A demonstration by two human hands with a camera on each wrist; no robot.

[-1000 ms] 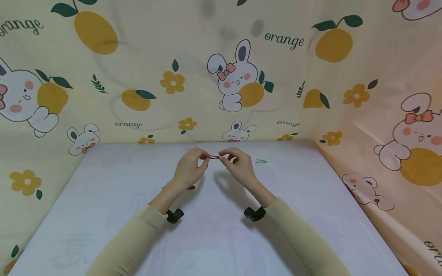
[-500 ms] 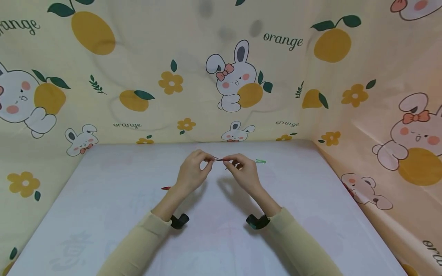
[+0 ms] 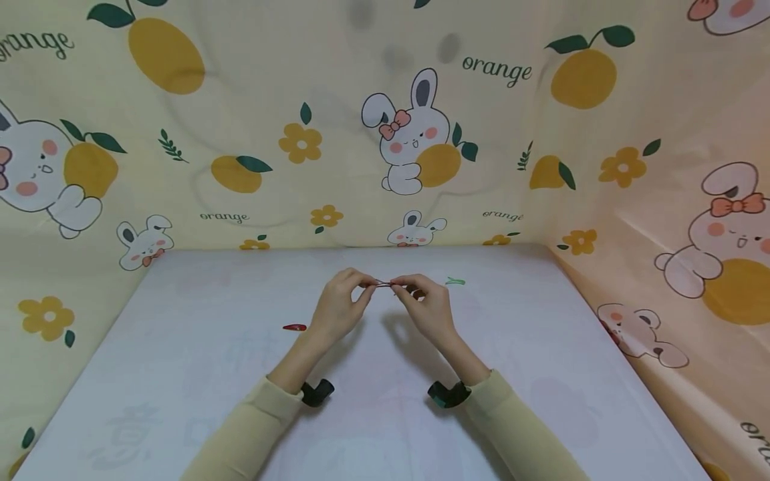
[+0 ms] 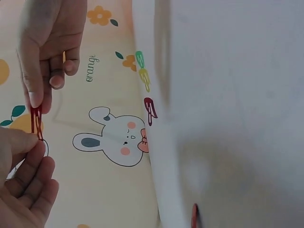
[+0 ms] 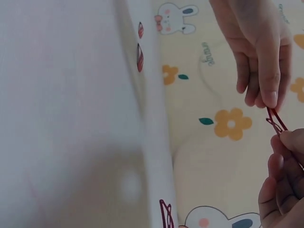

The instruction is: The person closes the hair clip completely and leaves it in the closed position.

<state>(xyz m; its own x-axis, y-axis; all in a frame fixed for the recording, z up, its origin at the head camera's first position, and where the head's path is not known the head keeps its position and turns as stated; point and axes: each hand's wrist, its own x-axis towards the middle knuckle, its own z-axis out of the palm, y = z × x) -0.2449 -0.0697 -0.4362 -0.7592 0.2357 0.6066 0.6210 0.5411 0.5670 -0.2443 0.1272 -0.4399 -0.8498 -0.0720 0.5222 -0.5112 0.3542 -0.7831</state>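
A red snap hair clip (image 3: 383, 284) is held between both hands above the far part of the table. My left hand (image 3: 341, 304) pinches one end between thumb and fingertips. At the other end my right hand (image 3: 430, 307) pinches it the same way. In the left wrist view the red clip (image 4: 36, 118) spans the gap between the two hands. From the right wrist, the clip (image 5: 275, 122) appears with its inner strip angled away from the frame. Fingertips hide both its ends.
On the white table (image 3: 385, 401), a red clip (image 3: 295, 327) lies beside the left wrist and a green clip (image 3: 455, 281) beyond the right hand. The left wrist view also shows a yellow clip (image 4: 144, 80) and a dark red clip (image 4: 150, 110). A patterned curtain (image 3: 337, 67) stands behind.
Both hands have come slightly nearer and to the right, with the clip still held between them. The red clip on the table, partly covered by the left arm before, now shows fully.
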